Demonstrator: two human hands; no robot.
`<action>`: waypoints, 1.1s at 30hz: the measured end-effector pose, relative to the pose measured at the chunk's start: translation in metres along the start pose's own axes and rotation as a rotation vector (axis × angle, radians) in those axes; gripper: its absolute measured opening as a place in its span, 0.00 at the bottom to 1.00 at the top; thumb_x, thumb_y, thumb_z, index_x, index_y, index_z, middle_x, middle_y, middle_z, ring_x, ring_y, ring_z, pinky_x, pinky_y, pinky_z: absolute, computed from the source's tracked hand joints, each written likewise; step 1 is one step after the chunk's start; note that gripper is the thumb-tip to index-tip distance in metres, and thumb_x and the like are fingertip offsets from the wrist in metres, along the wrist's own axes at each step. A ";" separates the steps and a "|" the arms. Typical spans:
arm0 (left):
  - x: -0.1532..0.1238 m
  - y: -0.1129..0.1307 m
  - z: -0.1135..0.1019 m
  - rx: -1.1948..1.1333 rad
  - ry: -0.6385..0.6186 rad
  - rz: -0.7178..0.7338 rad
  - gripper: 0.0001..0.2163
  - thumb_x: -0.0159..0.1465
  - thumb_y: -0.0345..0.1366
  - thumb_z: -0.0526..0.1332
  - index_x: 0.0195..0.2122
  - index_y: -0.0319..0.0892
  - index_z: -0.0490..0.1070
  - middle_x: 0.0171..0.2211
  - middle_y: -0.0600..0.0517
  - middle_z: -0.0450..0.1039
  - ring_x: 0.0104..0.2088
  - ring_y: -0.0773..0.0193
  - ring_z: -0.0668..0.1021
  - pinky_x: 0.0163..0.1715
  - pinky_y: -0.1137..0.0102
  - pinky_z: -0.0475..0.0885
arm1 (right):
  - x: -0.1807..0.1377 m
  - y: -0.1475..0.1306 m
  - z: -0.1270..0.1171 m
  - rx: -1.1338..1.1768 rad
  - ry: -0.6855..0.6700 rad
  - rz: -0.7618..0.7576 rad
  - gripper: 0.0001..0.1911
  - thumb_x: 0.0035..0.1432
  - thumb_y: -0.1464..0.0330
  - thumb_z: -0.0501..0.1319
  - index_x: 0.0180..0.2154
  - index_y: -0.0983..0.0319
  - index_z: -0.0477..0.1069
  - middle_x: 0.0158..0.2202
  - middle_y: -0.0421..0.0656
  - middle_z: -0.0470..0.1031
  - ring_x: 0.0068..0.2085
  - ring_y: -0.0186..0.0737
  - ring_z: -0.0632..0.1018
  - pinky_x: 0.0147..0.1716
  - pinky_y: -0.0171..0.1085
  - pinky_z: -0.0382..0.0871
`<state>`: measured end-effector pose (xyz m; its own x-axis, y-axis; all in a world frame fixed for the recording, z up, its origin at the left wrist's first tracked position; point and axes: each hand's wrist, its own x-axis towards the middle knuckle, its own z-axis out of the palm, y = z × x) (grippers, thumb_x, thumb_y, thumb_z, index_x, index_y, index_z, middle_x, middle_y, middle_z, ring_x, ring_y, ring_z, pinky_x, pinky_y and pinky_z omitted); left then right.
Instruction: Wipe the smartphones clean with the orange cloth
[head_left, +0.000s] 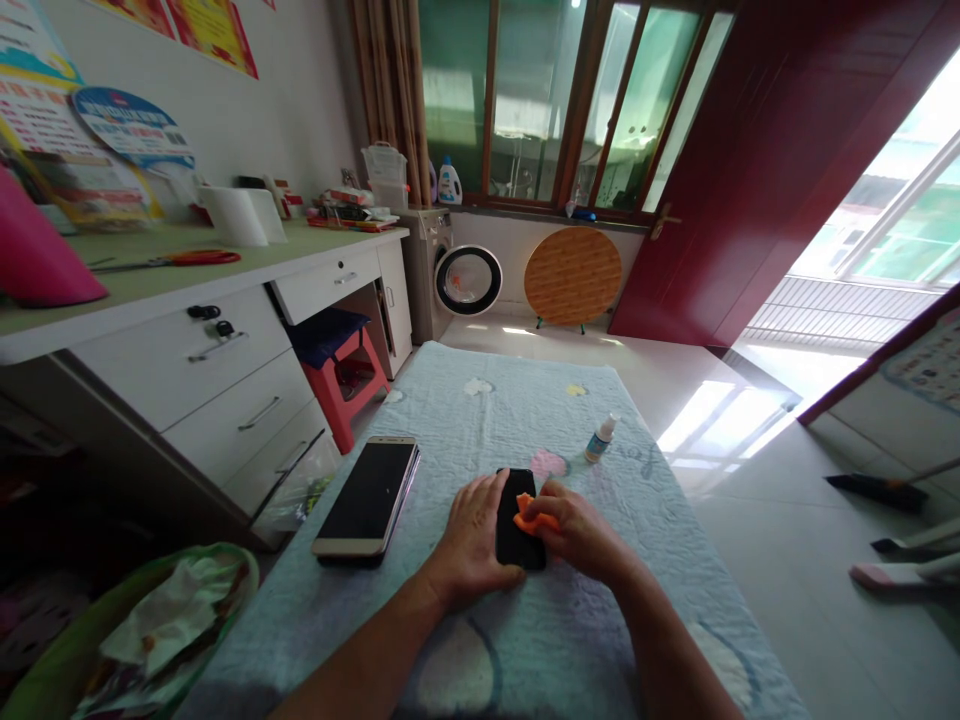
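A black smartphone [517, 547] lies face up on the cloth-covered table [465, 400]. Its left side is steadied by my left hand [469, 535], with the fingers at the upper left edge and the thumb by the lower edge. My right hand [576, 530] pinches a small orange cloth [534, 521] and presses it on the screen's right half. To the left rests a stack of phones, a gold-framed one [367, 495] on top; how many lie beneath I cannot tell. A small spray bottle [600, 440] with a white cap stands beyond my right hand.
A green waste basket [251, 575] with crumpled paper stands at the lower left. Along the left wall runs a desk [300, 255] with drawers, a paper roll [240, 215] and red-handled scissors [202, 258]. A red stool [349, 385] is tucked beneath it.
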<state>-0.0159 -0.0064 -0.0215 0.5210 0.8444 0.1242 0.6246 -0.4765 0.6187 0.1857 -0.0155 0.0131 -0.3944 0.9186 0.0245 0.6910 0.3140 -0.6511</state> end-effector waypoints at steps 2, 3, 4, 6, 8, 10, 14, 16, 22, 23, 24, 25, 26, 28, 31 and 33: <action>0.000 0.001 0.000 -0.001 0.012 0.002 0.53 0.43 0.41 0.68 0.68 0.42 0.41 0.64 0.38 0.52 0.65 0.38 0.54 0.62 0.45 0.47 | -0.001 -0.004 0.000 0.008 -0.013 -0.019 0.14 0.52 0.79 0.57 0.34 0.59 0.77 0.35 0.41 0.69 0.35 0.33 0.72 0.37 0.33 0.65; 0.001 0.001 0.000 -0.002 0.018 0.006 0.52 0.43 0.41 0.68 0.68 0.42 0.41 0.64 0.38 0.52 0.64 0.38 0.55 0.62 0.45 0.48 | -0.001 -0.006 0.000 0.005 -0.016 -0.033 0.14 0.52 0.79 0.57 0.34 0.59 0.77 0.35 0.41 0.69 0.35 0.33 0.72 0.37 0.33 0.65; 0.001 0.001 0.000 -0.005 0.023 0.010 0.52 0.44 0.40 0.67 0.68 0.42 0.41 0.64 0.38 0.53 0.64 0.38 0.55 0.62 0.45 0.48 | -0.001 -0.007 0.001 -0.001 -0.016 -0.050 0.13 0.53 0.79 0.57 0.34 0.59 0.77 0.35 0.41 0.69 0.35 0.34 0.71 0.37 0.33 0.65; 0.001 0.000 0.001 -0.007 0.036 0.013 0.51 0.44 0.40 0.66 0.67 0.42 0.41 0.64 0.38 0.53 0.64 0.39 0.56 0.62 0.45 0.48 | -0.002 -0.010 0.004 -0.021 -0.022 -0.090 0.11 0.56 0.76 0.58 0.33 0.58 0.78 0.33 0.41 0.69 0.36 0.35 0.71 0.38 0.34 0.64; 0.001 -0.001 0.003 -0.004 0.048 0.013 0.51 0.44 0.39 0.66 0.67 0.41 0.41 0.64 0.37 0.53 0.64 0.39 0.56 0.62 0.45 0.49 | -0.002 -0.013 0.006 -0.039 -0.045 -0.135 0.11 0.58 0.74 0.58 0.33 0.58 0.79 0.32 0.41 0.68 0.36 0.35 0.70 0.38 0.35 0.64; 0.000 -0.002 0.005 -0.001 0.061 0.009 0.50 0.44 0.38 0.66 0.67 0.40 0.41 0.64 0.37 0.52 0.64 0.40 0.56 0.62 0.46 0.49 | -0.003 -0.016 0.008 -0.045 -0.073 -0.172 0.12 0.58 0.74 0.59 0.34 0.57 0.80 0.32 0.40 0.68 0.36 0.36 0.69 0.38 0.35 0.63; 0.000 -0.004 0.007 -0.016 0.066 0.007 0.50 0.45 0.38 0.66 0.67 0.37 0.42 0.64 0.35 0.52 0.64 0.39 0.56 0.62 0.46 0.50 | -0.002 -0.019 0.009 -0.025 -0.109 -0.206 0.14 0.54 0.77 0.60 0.36 0.56 0.80 0.33 0.40 0.68 0.38 0.36 0.69 0.40 0.36 0.63; 0.000 -0.005 0.007 -0.019 0.054 0.009 0.50 0.46 0.38 0.66 0.67 0.37 0.41 0.64 0.35 0.52 0.64 0.39 0.56 0.62 0.46 0.50 | -0.001 -0.018 0.009 -0.012 -0.106 -0.198 0.14 0.54 0.77 0.59 0.36 0.56 0.80 0.33 0.41 0.68 0.38 0.37 0.69 0.41 0.36 0.63; 0.001 -0.005 0.003 -0.011 -0.009 0.011 0.51 0.47 0.40 0.67 0.68 0.40 0.38 0.66 0.36 0.49 0.66 0.38 0.53 0.62 0.44 0.48 | 0.006 -0.002 0.014 -0.051 0.092 -0.060 0.15 0.52 0.79 0.59 0.36 0.57 0.79 0.34 0.42 0.69 0.40 0.39 0.70 0.43 0.38 0.64; 0.001 -0.005 0.003 -0.012 -0.020 0.008 0.51 0.47 0.40 0.67 0.68 0.40 0.38 0.66 0.37 0.49 0.66 0.38 0.52 0.62 0.44 0.48 | 0.007 0.002 0.015 -0.066 0.125 -0.035 0.16 0.51 0.79 0.59 0.37 0.58 0.79 0.34 0.42 0.70 0.40 0.40 0.70 0.43 0.39 0.64; 0.001 -0.004 0.002 -0.014 -0.027 0.006 0.51 0.47 0.40 0.67 0.68 0.41 0.38 0.66 0.37 0.48 0.66 0.38 0.52 0.63 0.44 0.47 | 0.009 0.006 0.016 -0.081 0.157 -0.014 0.16 0.51 0.79 0.59 0.37 0.58 0.79 0.34 0.43 0.70 0.40 0.40 0.70 0.43 0.39 0.64; 0.001 -0.004 0.001 -0.016 -0.031 0.005 0.52 0.47 0.40 0.67 0.69 0.41 0.37 0.66 0.37 0.48 0.66 0.38 0.51 0.63 0.44 0.47 | 0.011 0.010 0.017 -0.096 0.188 0.001 0.16 0.51 0.79 0.59 0.38 0.58 0.79 0.34 0.43 0.70 0.41 0.40 0.70 0.44 0.39 0.64; 0.001 -0.004 0.001 -0.017 -0.032 0.007 0.52 0.48 0.40 0.68 0.69 0.42 0.37 0.66 0.37 0.48 0.66 0.38 0.51 0.63 0.44 0.47 | 0.013 0.013 0.018 -0.112 0.218 0.012 0.15 0.52 0.78 0.59 0.38 0.59 0.79 0.34 0.43 0.70 0.41 0.41 0.70 0.44 0.39 0.64; 0.001 -0.003 0.000 -0.020 -0.031 0.011 0.52 0.48 0.39 0.68 0.69 0.42 0.37 0.66 0.37 0.48 0.66 0.38 0.51 0.63 0.44 0.47 | 0.018 0.019 0.019 -0.146 0.269 0.029 0.15 0.55 0.77 0.58 0.40 0.59 0.78 0.35 0.43 0.70 0.42 0.41 0.70 0.45 0.39 0.64; 0.001 -0.002 -0.001 -0.030 -0.031 0.014 0.52 0.47 0.38 0.68 0.68 0.40 0.37 0.66 0.37 0.48 0.66 0.39 0.51 0.63 0.45 0.46 | 0.024 0.024 0.019 -0.198 0.330 0.064 0.14 0.59 0.74 0.56 0.41 0.57 0.78 0.36 0.43 0.70 0.41 0.40 0.70 0.45 0.38 0.64; 0.001 -0.002 -0.001 -0.034 -0.020 0.022 0.52 0.47 0.38 0.68 0.68 0.40 0.38 0.66 0.37 0.48 0.66 0.39 0.52 0.63 0.46 0.47 | 0.027 0.024 0.020 -0.224 0.361 0.091 0.13 0.61 0.72 0.56 0.41 0.57 0.78 0.36 0.43 0.70 0.40 0.39 0.70 0.44 0.37 0.64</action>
<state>-0.0173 -0.0038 -0.0221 0.5458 0.8289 0.1226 0.5934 -0.4857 0.6419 0.1798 0.0126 -0.0171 -0.1161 0.9573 0.2648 0.8432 0.2359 -0.4831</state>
